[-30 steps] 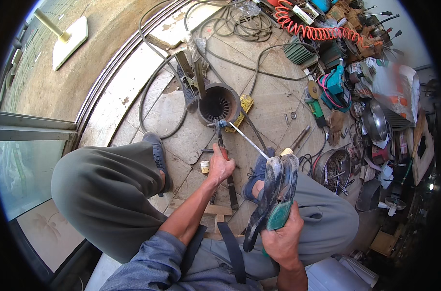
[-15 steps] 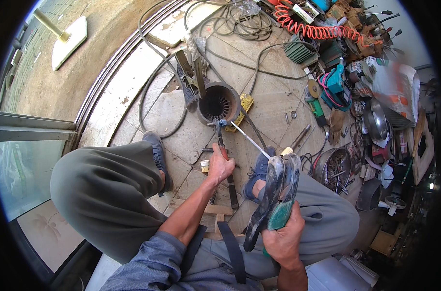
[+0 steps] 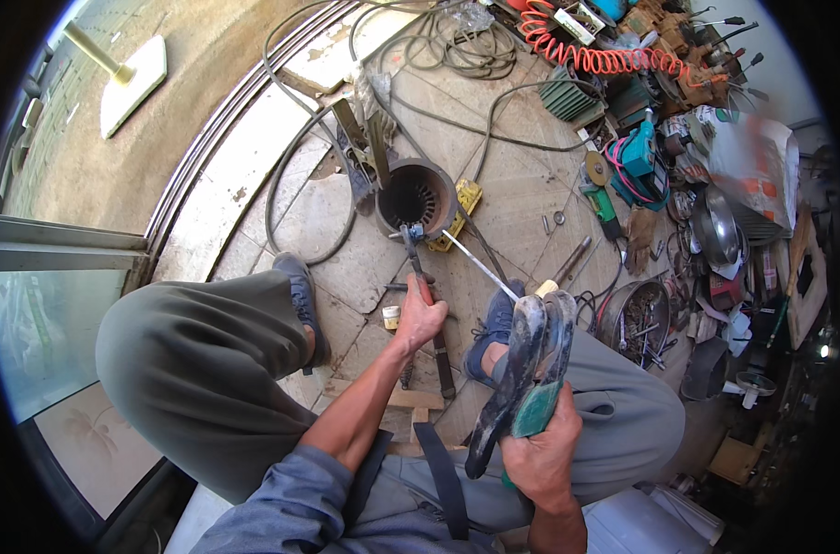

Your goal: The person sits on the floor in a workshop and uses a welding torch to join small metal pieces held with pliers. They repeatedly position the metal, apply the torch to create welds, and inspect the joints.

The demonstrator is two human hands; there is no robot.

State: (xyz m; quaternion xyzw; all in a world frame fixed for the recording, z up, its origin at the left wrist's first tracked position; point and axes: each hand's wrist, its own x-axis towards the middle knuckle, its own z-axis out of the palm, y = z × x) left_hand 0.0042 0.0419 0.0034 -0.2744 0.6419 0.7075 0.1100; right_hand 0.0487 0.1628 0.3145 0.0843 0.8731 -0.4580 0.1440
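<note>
The right hand [image 3: 543,452], fingers wrapped round, holds a probably stiff black clamp [image 3: 507,395] over the right thigh [image 3: 618,397]; its green grip [image 3: 536,411] looks safest, its slim white rod [image 3: 480,265] brittle. The left hand [image 3: 422,320], fingers closed, grasps red-handled metal pliers [image 3: 424,290] near a dark metal cylinder [image 3: 448,197].

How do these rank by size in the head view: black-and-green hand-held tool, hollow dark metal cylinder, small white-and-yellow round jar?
Black-and-green tool
Metal cylinder
White-and-yellow jar
Tool sits nearer; real order unsure.
</note>
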